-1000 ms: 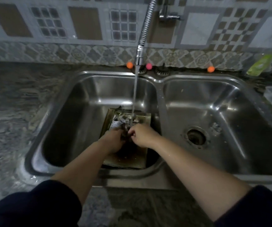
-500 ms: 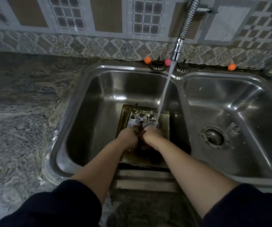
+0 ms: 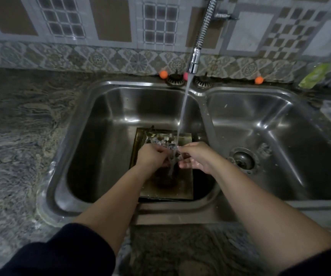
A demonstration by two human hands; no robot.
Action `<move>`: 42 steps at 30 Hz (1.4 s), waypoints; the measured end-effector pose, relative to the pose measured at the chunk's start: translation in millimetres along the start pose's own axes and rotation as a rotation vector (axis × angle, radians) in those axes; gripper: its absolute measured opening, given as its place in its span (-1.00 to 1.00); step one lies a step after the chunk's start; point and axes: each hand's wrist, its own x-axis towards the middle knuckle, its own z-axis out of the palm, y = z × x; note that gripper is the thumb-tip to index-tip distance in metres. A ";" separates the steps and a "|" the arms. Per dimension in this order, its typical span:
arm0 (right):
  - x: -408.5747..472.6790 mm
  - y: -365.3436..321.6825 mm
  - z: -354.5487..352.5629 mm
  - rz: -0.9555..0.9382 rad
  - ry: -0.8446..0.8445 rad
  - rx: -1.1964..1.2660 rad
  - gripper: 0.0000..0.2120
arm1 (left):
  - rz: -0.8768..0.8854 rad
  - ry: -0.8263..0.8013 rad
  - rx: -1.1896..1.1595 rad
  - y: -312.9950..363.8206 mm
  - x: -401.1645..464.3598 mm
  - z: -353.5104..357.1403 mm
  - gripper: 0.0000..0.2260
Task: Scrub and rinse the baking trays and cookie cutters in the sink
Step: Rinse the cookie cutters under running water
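As water pours from the tap, L hand & R hand pinch a small cutter; below the grip, a tray w/ more cutters sits in the sink.

baking tray in left basin, both hands above it, drain in right basin
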 end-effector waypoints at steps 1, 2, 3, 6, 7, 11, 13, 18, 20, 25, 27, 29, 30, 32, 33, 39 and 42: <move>-1.2 0.4 -0.5 -0.012 0.000 -0.009 -0.95 | -0.027 0.000 -0.018 0.5 -1.2 0.2 -0.95; -2.6 0.9 -0.4 -0.031 0.003 -0.021 -0.95 | -0.065 -0.002 -0.045 0.9 -1.9 0.7 -0.95; -2.5 2.4 -0.9 -0.064 0.009 -0.046 -0.95 | -0.117 -0.013 -0.083 1.7 -2.9 1.6 -0.88; -3.7 7.6 0.4 -0.193 0.021 -0.159 -0.96 | -0.298 -0.078 -0.254 8.6 -9.9 0.9 -0.74; -2.5 10.1 0.0 -0.238 0.028 -0.226 -0.97 | -0.315 -0.086 -0.297 9.6 -10.3 -0.2 -0.73; -0.6 11.5 -2.4 -0.300 0.036 -0.332 -0.90 | -0.205 -0.094 -0.452 10.2 -11.4 -5.5 -0.88; 2.1 8.5 -3.6 -0.338 0.024 -0.276 -0.80 | -0.105 -0.080 -0.455 8.6 -9.9 -4.7 -0.84; 1.1 -8.0 -8.2 -0.483 -0.033 -0.492 -0.46 | 0.159 0.018 -0.292 18.1 -14.4 1.2 -0.78; -4.6 -12.9 -14.9 -0.559 0.052 -0.638 -0.49 | 0.232 0.073 -0.255 24.0 -18.6 6.5 -0.79; -5.0 -7.1 -62.7 -0.574 0.269 -0.700 -0.53 | 0.325 0.160 0.142 39.6 -16.9 43.8 -0.82; -1.6 0.1 -99.2 -0.478 0.327 -0.670 -0.50 | 0.406 0.094 0.412 43.9 -13.3 67.0 -0.64; 1.6 11.6 -142.5 -0.351 0.364 -0.674 -0.47 | 0.447 0.018 0.619 48.4 -10.2 88.7 -0.50; 3.9 19.0 -164.2 -0.288 0.383 -0.684 -0.48 | 0.444 -0.003 0.685 50.8 -6.9 98.5 -0.46; 12.3 36.5 -206.3 -0.158 0.429 -0.729 -0.52 | 0.426 -0.015 0.792 55.4 -0.6 115.7 -0.40; 17.4 44.9 -224.9 -0.100 0.453 -0.768 -0.58 | 0.415 -0.022 0.839 57.2 3.1 123.8 -0.38; 58.2 88.0 -300.6 0.054 0.556 -0.899 -0.64 | 0.401 0.073 1.050 58.0 12.4 153.1 -0.27; 74.2 100.1 -314.7 0.142 0.552 -0.899 -0.56 | 0.401 0.118 1.087 55.6 16.1 154.7 -0.28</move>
